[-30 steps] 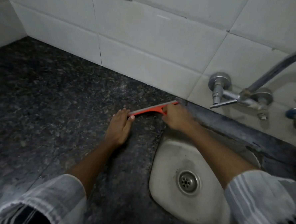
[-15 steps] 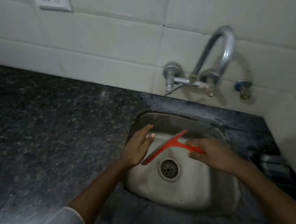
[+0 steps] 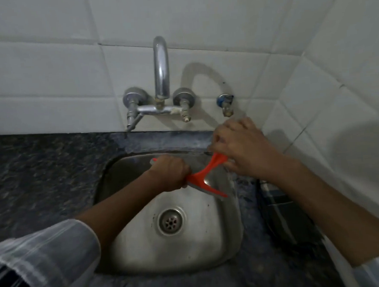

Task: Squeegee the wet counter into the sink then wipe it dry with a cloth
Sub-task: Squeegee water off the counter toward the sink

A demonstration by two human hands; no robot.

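Left hand [image 3: 171, 176]: closed in a fist around the blade end of the orange plastic squeegee [image 3: 203, 178], above the sink.
Right hand [image 3: 242, 149]: fingers curled around the squeegee's orange handle, at the back right corner of the sink.
Squeegee: held in the air over the steel basin, blade slanting from back left to front right.
Stainless steel sink [image 3: 223, 247]: round drain [image 3: 170, 221] in the middle.
Dark speckled stone counter [image 3: 37, 179]: surrounds the sink.
Chrome wall tap [image 3: 161, 78]: behind the sink, on white tiles.

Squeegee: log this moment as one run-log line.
stage: squeegee over sink | left hand: fist around the blade of orange squeegee | right hand: gripping handle | steel sink: below | cloth: untouched
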